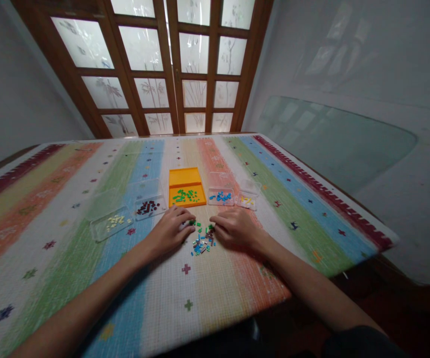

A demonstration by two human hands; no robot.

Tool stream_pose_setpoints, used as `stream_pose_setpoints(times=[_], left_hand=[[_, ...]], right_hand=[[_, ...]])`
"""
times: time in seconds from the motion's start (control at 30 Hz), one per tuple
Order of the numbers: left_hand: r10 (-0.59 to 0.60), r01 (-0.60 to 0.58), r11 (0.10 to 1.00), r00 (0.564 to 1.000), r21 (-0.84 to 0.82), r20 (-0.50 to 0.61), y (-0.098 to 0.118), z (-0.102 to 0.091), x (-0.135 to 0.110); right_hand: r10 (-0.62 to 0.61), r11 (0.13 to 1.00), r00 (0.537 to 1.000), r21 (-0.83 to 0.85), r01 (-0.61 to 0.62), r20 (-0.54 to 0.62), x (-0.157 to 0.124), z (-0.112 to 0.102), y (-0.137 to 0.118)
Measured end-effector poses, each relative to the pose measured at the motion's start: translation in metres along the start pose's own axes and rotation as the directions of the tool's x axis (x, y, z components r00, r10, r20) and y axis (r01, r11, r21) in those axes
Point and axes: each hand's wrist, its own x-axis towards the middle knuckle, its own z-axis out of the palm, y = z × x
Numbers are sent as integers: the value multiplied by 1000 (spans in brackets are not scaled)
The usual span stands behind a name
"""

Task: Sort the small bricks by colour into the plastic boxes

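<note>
A loose pile of small building bricks (200,245), blue, brown, green and pale, lies on the striped tablecloth between my hands. My left hand (172,229) rests at the left of the pile, thumb and fingers curled together around a small green brick (192,223). From the right, my right hand (235,226) has its fingers bent in and pressed together, a bit of green showing at the tips. Just beyond the hands, an open orange box (187,205) holds several green bricks (185,195).
Left of the orange box stand clear boxes of dark brown bricks (148,208) and cream bricks (116,221). On its right are clear boxes of blue bricks (221,197) and yellow bricks (247,200). The table's front edge (215,325) runs close to me.
</note>
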Motion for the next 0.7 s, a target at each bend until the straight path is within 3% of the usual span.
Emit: stream_pose_setpoints(times=[0.37,0.7], left_hand=[[-20,12,994,997,-110,-72,3,4,-17],[-19,12,989,999,-150,-51,6,0,-25]], right_hand=[[-13,1000,1000,-3,13,-6,-2,2,3],[-20,1000,999,-1,20,-25,-3,4,4]])
